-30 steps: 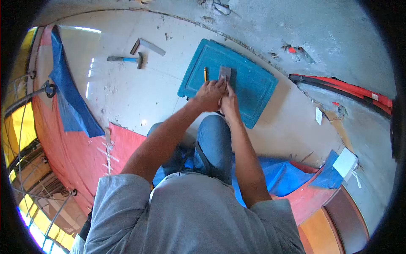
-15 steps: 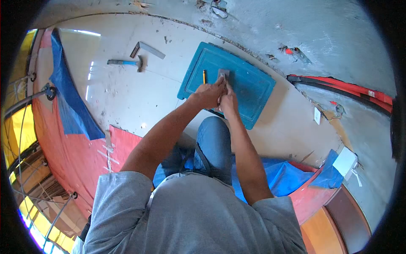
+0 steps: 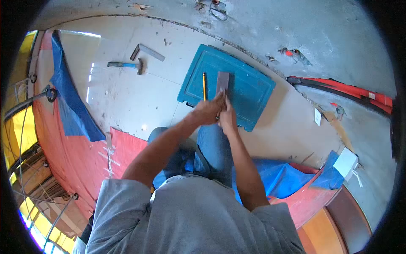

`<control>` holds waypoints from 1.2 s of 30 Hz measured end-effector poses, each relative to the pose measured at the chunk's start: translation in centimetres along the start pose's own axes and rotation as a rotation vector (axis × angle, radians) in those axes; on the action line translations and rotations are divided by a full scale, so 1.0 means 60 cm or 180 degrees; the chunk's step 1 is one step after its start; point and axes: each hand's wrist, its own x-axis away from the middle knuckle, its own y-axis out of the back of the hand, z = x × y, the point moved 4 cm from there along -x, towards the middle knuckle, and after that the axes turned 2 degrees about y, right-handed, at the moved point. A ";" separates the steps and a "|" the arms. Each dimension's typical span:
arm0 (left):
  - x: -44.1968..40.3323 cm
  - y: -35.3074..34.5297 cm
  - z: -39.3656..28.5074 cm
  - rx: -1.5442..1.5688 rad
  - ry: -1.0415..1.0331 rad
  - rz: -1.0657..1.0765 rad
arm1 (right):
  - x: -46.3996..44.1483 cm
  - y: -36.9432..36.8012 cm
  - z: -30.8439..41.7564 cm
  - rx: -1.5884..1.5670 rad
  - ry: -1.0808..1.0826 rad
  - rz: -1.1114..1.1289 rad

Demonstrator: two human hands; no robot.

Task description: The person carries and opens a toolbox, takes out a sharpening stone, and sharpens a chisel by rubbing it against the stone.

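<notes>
A grey-brown rectangular block [image 3: 223, 80] lies on the teal case [image 3: 249, 91], pointing away from my body. My left hand [image 3: 209, 111] is closed at the near end of the block, its fingers reaching onto it. Pressed close beside it, my right hand [image 3: 227, 117] is closed too, with a finger stretched toward the block. Between the hands is a small, mostly hidden object that I cannot make out. Left of the block, a yellow pencil [image 3: 204, 86] lies on the case, its near end close to my left hand.
On the pale floor at the upper left are a blue-handled hammer [image 3: 123, 64] and a metal square [image 3: 151, 52]. Red and black tubing [image 3: 347, 90] runs along the wall at right. Blue sheeting [image 3: 275, 175] lies beside my legs, and red sheeting [image 3: 67, 161] covers floor at left.
Both hands have slid back toward my body, uncovering more of the block and the pencil. The block and the case have stayed in place.
</notes>
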 end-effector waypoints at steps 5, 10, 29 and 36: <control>-0.002 -0.013 0.007 -0.0009 0.0025 0.0033 | 0.009 0.009 0.034 0.0209 0.0215 -0.0161; -0.036 0.021 0.026 0.0265 -0.0015 -0.0095 | -0.041 0.006 0.007 0.0271 0.0082 -0.0079; -0.001 0.009 -0.011 0.0110 0.0267 0.0451 | 0.003 0.009 -0.010 0.0685 0.0549 -0.0367; -0.005 0.000 -0.011 0.0087 -0.0095 -0.0012 | -0.002 0.020 -0.003 0.0239 0.0306 -0.0163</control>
